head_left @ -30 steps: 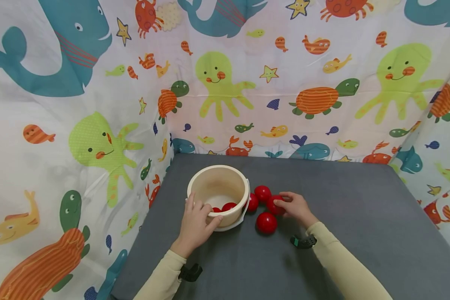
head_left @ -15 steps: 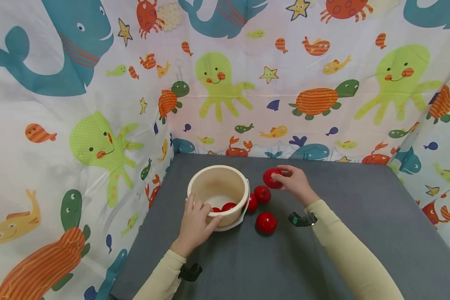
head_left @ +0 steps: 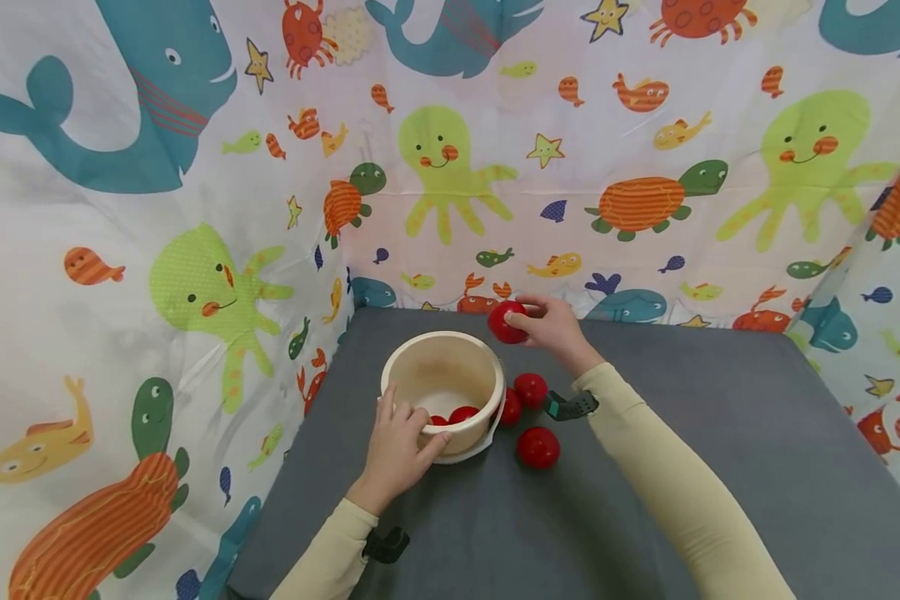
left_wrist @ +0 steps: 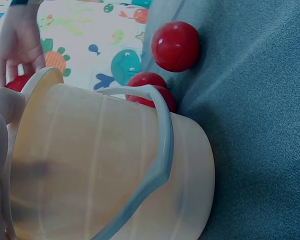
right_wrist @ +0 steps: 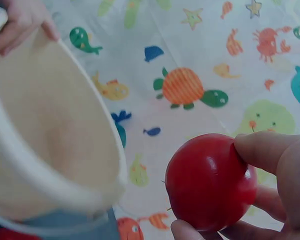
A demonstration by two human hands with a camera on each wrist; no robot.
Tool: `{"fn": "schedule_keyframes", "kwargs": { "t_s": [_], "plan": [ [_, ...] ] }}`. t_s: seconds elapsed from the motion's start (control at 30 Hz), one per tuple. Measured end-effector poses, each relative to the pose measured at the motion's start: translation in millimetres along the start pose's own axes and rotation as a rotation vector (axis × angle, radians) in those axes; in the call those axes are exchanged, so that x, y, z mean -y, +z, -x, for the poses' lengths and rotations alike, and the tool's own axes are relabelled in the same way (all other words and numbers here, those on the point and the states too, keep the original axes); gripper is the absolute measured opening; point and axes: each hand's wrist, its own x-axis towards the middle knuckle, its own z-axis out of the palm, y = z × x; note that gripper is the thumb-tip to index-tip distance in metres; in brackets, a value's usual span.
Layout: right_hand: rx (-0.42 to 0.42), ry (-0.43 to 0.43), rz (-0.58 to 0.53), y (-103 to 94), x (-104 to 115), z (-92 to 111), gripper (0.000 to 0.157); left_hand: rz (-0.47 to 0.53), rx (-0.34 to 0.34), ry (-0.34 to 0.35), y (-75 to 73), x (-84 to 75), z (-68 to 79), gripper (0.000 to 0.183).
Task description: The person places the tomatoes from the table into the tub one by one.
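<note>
A cream bucket (head_left: pixel 450 367) stands upright on the table. My left hand (head_left: pixel 393 454) grips its near rim, fingers over the edge and thumb along the outside. At least two red, round, apple-like fruits (head_left: pixel 462 414) lie at the bottom, partly hidden by the near wall. My right hand (head_left: pixel 558 329) holds another glossy red fruit (right_wrist: pixel 210 182) between thumb and fingers, raised above the table just beyond the bucket's far right rim. Three more red fruits rest right of the bucket: one nearer me (head_left: pixel 538 447), one behind it (head_left: pixel 531 390), one against the bucket's side (head_left: pixel 510 408).
The bucket's pale handle (left_wrist: pixel 162 150) hangs down along its outside. A dark grey cloth covers the table (head_left: pixel 682 417). A white curtain (head_left: pixel 495 125) printed with sea animals rises behind the table and along both sides. Each wrist wears a dark band (head_left: pixel 570 406).
My right hand has picked a red fruit out of the group on the table, lifted it, and carried it left towards the bucket. The left hand has stayed on the rim.
</note>
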Motion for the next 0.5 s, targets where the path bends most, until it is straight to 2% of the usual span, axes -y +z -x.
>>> {"fn": "schedule_keyframes", "kwargs": {
  "t_s": [0.3, 0.5],
  "plan": [
    [0.035, -0.015, -0.028, 47.6, 22.3, -8.2, 0.058, -0.019, 0.019, -0.019, -0.5, 0.2, -0.9, 0.034],
    [0.07, -0.052, 0.001, 77.3, 22.4, -12.6, 0.053, -0.005, 0.05, -0.05, -0.2, -0.3, -0.4, 0.035]
  ]
}}
